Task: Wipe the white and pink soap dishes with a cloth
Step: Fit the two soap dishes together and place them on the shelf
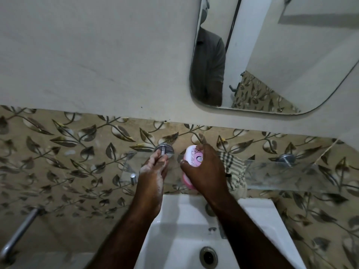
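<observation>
The white and pink soap dish point(194, 155) stands on the glass shelf point(281, 175) above the sink. Its white lid has a floral print and its pink base shows below my palm. My right hand point(204, 171) is clasped over it from above, fingers around both ends. A checked cloth point(234, 167) lies on the shelf just right of that hand, partly hidden by it, and hangs over the front edge. My left hand point(153, 171), covered in soap foam, lies flat on the shelf with its fingertips at the chrome shelf mount point(164, 149) and holds nothing.
A white sink point(180, 239) with a drain point(208, 257) sits directly below my forearms. A second chrome mount point(286, 158) holds the shelf's right end. A metal bar point(19, 233) juts out at lower left. A mirror point(272, 55) hangs on the wall above.
</observation>
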### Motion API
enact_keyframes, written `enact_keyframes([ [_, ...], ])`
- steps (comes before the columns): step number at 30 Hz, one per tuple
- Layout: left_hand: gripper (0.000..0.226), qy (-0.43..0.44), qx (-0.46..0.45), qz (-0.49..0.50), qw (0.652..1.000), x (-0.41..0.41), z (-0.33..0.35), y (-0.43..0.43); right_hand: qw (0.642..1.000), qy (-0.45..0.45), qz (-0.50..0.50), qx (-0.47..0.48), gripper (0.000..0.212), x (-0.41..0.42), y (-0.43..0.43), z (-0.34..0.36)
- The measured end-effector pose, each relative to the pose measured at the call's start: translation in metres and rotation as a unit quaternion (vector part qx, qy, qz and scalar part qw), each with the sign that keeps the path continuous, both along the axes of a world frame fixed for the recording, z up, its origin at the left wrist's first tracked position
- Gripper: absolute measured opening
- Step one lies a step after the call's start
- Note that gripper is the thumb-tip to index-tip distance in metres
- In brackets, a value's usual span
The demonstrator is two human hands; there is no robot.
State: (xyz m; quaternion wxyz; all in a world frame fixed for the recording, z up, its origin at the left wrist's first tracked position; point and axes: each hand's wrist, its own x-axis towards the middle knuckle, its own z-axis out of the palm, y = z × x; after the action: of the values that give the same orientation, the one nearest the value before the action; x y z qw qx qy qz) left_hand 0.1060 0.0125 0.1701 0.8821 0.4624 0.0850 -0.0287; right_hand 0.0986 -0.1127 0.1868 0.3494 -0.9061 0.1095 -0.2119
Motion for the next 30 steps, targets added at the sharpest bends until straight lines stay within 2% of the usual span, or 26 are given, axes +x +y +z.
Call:
enact_keyframes([
  [5,0.048,-0.039,0.072,-0.045,0.996,0.002,-0.006,-0.001,0.999,-0.023,0.03,-0.014,0.048,0.009,0.002,-0.007],
  [9,0.059,-0.063,0.142,-0.076,0.985,0.002,-0.014,-0.002,0.999,-0.022,0.034,-0.027,0.048,0.015,0.014,-0.015],
  [14,0.062,-0.134,0.293,-0.104,0.941,-0.003,-0.018,0.003,0.999,-0.038,0.028,-0.016,0.048,0.018,0.009,-0.018],
  [18,0.068,-0.155,0.301,-0.117,0.934,0.001,-0.021,0.002,0.999,-0.045,0.026,-0.013,0.047,0.02,0.009,-0.019],
  [25,0.064,-0.204,0.375,-0.107,0.898,-0.003,-0.019,-0.003,0.999,-0.048,0.021,0.002,0.049,0.017,0.004,-0.017],
  [28,0.065,-0.195,0.364,-0.105,0.905,-0.001,-0.017,-0.003,1.0,-0.018,0.024,-0.001,0.053,0.016,0.004,-0.012],
  [30,0.069,-0.173,0.292,-0.109,0.934,-0.001,-0.016,-0.002,0.999,0.001,0.046,0.022,0.063,0.012,0.001,-0.006],
])
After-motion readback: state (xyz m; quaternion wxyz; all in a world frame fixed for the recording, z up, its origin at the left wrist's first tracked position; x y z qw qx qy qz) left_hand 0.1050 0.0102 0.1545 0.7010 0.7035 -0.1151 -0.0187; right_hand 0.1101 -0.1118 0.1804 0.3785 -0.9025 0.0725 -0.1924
